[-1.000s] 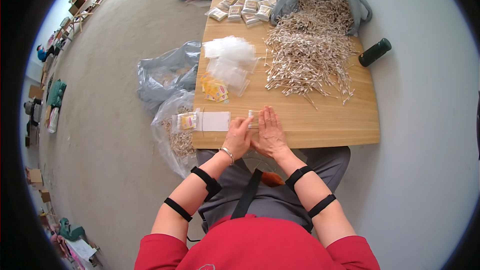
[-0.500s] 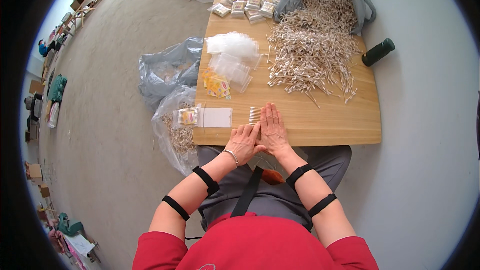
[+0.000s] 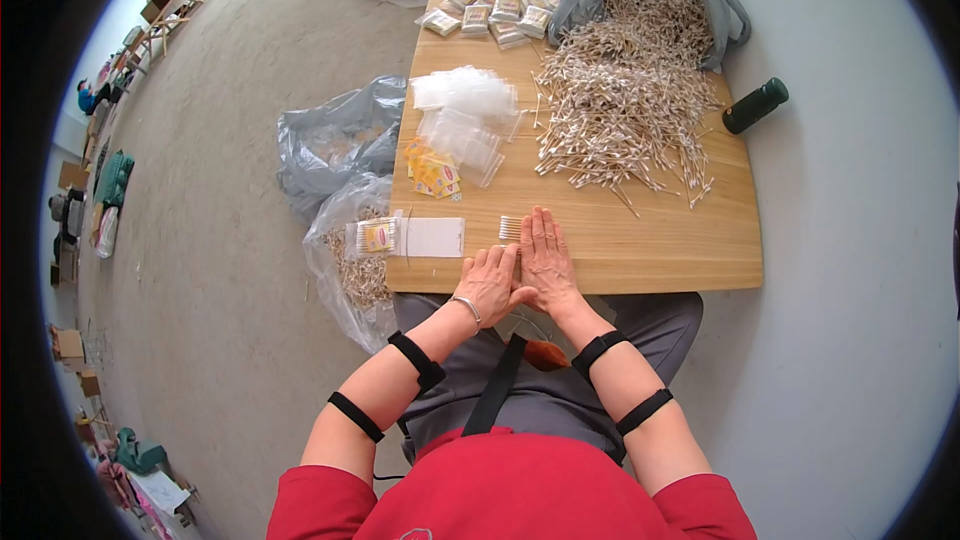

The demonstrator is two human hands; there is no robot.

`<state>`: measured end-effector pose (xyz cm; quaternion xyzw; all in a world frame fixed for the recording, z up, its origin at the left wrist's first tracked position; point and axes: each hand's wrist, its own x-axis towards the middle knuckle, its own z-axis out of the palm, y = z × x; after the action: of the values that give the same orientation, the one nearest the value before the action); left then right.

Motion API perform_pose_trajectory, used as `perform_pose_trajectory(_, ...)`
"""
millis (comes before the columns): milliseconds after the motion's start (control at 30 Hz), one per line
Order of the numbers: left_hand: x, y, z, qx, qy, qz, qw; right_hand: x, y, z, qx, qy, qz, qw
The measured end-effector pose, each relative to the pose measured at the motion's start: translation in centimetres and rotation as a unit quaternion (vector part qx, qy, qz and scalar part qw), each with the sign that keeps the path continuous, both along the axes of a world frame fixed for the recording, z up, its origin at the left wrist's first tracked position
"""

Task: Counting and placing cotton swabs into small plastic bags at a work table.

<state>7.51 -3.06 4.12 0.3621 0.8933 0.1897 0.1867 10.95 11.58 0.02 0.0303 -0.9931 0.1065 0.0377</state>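
Resting just right of the white card point(image 3: 435, 237), here's the row of cotton swabs point(image 3: 509, 228), met by two hands! Right hand point(image 3: 547, 260): flat, fingers together, pinching nothing. Left hand point(image 3: 489, 278): loosely open, fingertips by the row's near end; what hides beneath either, can't tell. Danger? Too hard a sideways shove could ride swabs over one another; a left-hand nudge might skew the ends. Count time: one white card, one filled packet point(image 3: 377, 235) at its left, one swab heap point(image 3: 620, 120) beyond it rightward, one dark bottle point(image 3: 756, 105) farther right. Individual swabs: too jumbled to count!
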Motion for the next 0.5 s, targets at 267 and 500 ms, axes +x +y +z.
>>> perform_pose_trajectory(267,-0.49,0.75,-0.45,-0.001,0.005,0.04,0.999,-0.01,-0.16,0.4,0.031,-0.029,-0.001,0.999)
perform_pose_trajectory(500,-0.61,0.66,-0.07,-0.005,0.006,0.023,1.0,-0.03,-0.08,0.66,0.039,-0.031,0.004,0.999)
